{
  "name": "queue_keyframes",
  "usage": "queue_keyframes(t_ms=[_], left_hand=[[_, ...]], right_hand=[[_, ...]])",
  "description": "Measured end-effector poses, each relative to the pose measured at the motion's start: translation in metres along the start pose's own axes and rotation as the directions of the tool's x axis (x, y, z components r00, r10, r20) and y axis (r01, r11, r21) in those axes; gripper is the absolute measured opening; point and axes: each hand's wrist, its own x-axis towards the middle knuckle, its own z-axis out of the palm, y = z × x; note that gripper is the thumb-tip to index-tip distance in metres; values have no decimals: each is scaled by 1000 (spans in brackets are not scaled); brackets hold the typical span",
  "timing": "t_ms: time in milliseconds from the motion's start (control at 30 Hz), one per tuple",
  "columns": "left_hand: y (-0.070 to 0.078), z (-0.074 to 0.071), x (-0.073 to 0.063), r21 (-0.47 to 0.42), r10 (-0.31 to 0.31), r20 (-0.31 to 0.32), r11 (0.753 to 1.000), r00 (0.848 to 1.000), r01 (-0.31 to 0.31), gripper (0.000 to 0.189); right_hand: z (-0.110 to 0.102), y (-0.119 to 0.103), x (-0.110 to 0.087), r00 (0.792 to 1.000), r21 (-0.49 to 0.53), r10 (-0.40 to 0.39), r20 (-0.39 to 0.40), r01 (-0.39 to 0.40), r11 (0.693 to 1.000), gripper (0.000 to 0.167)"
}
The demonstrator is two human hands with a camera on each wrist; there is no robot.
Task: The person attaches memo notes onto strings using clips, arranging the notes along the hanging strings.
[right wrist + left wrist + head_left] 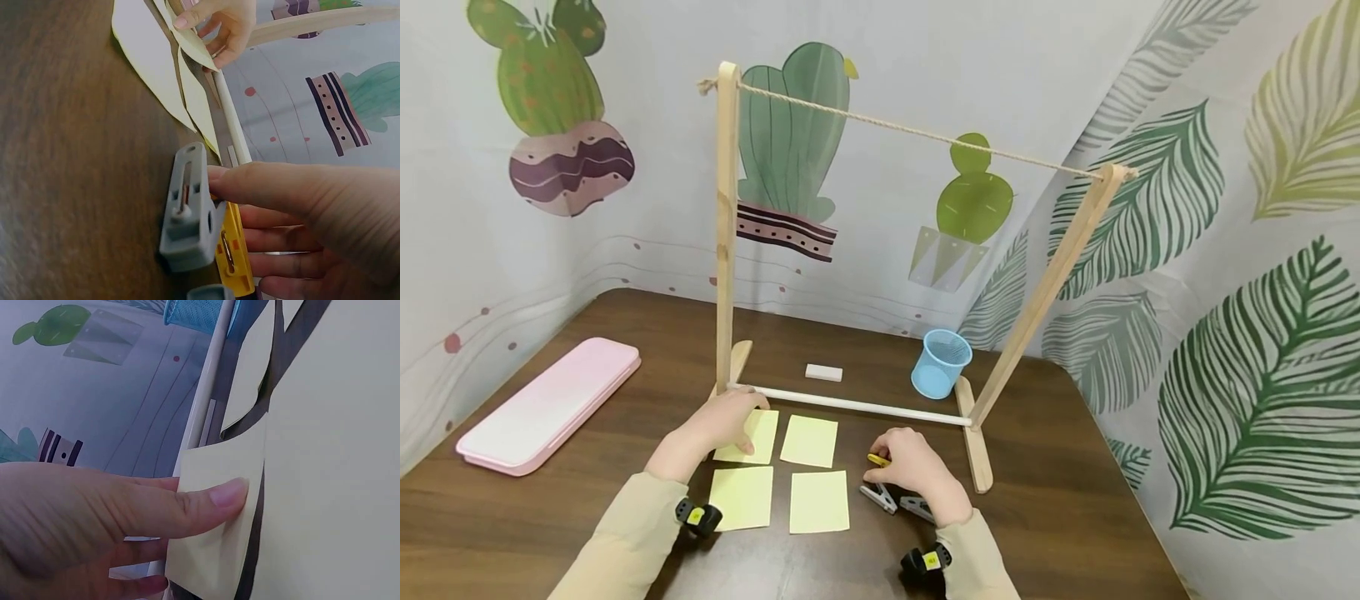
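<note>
My left hand (pixel 724 421) pinches the back-left yellow sticky note (pixel 764 435) by its left side. In the left wrist view the thumb lies on top of the note (pixel 215 465), with fingers behind it. Three more sticky notes lie close by: back right (pixel 809 441), front left (pixel 741 497) and front right (pixel 819 502). My right hand (pixel 912 462) pinches a yellow clothespin (pixel 877 459), partly hidden by a grey one in the right wrist view. Just in front of that hand lie two grey clothespins (pixel 878 498), one partly under the wrist.
A wooden frame (pixel 727 225) with a rope (pixel 910 129) strung across its top stands behind the notes, a white bar (pixel 857 405) low between its posts. Behind the bar are a white eraser-like block (pixel 823 372) and a blue mesh cup (pixel 940 367). A pink case (pixel 550 404) lies at left.
</note>
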Motion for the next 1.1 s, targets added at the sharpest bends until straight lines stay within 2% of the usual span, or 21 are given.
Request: queue_keyframes(t_ms=[133, 200, 400, 600, 767, 833, 967, 1100], left_hand=[[1, 0, 0, -24, -8, -3, 1000, 1000, 8, 62], [1, 1, -1, -19, 3, -26, 1000, 1000, -4, 58], [-1, -1, -3, -38, 23, -102, 999, 995, -27, 25], [-4, -13, -7, -122, 4, -146, 992, 989, -22, 17], [-6, -27, -12, -234, -3, -136, 972, 991, -29, 16], [-6, -33, -13, -260, 3, -151, 965, 989, -42, 16], [-4, -44, -14, -285, 17, -214, 955, 977, -79, 15], [3, -53, -13, -310, 13, -319, 944, 948, -117, 14]], right_hand=[[1, -2, -1, 1000, -21, -3, -2, 3, 1000, 29], [1, -3, -1, 1000, -31, -1, -4, 0, 1000, 30], [4, -5, -1, 1000, -42, -1, -8, 0, 999, 30], [3, -4, 0, 999, -2, -10, -32, 10, 1000, 25], [-1, -2, -1, 998, 76, -15, -65, 19, 997, 23], [-5, -3, 0, 996, 97, -19, -83, 28, 995, 24], [-15, -5, 3, 992, 118, -27, -120, 41, 992, 27], [-26, -8, 11, 985, 116, -63, -160, 82, 990, 27]])
